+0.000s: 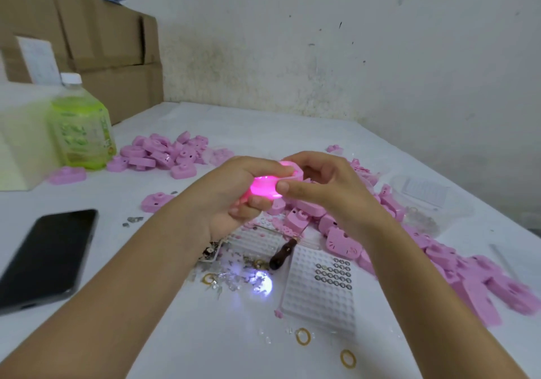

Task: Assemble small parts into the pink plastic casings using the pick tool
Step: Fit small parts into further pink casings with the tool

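Note:
Both hands hold one pink plastic casing above the white table, and it glows bright pink from inside. My left hand curls round its left side and underside. My right hand pinches its right end between thumb and fingers. A patch of white light falls on the table below. The pick tool, dark-handled, lies on the table under the hands, held by neither. Beside it sits a white dimpled tray with several small round button cells in one corner. Small metal parts lie scattered near the light patch.
Pink casings lie heaped at the back left and along the right. A black phone lies at the left, a green bottle behind it. Rubber bands sit near the front. A clear tub stands at the right. Cardboard boxes line the back left.

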